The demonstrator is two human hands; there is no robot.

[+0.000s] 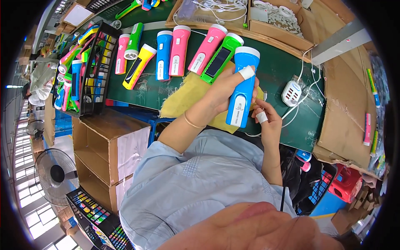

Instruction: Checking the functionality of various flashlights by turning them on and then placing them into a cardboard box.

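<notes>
My left hand (223,89) is wrapped round a blue flashlight (241,93) with a white head, held tilted over the table, head end away from me. White tape covers its thumb. Close against the flashlight's lower right side, my right hand (268,120) has its fingertips drawn together; what they pinch is hidden. White tape is on one of its fingers too. Under both hands lies a yellow cloth (183,99). Beyond it rest a green flashlight (221,59) with a dark panel, a pink flashlight (207,50), another pink flashlight (179,50) and a blue flashlight (164,54).
Farther left lie yellow (140,66) and green flashlights (134,41). A black crate (92,68) full of flashlights stands at the left. On the right sits a white multi-port charger (291,92) with a trailing white cable (306,85). Cardboard boxes (279,35) of cables and small white parts line the back.
</notes>
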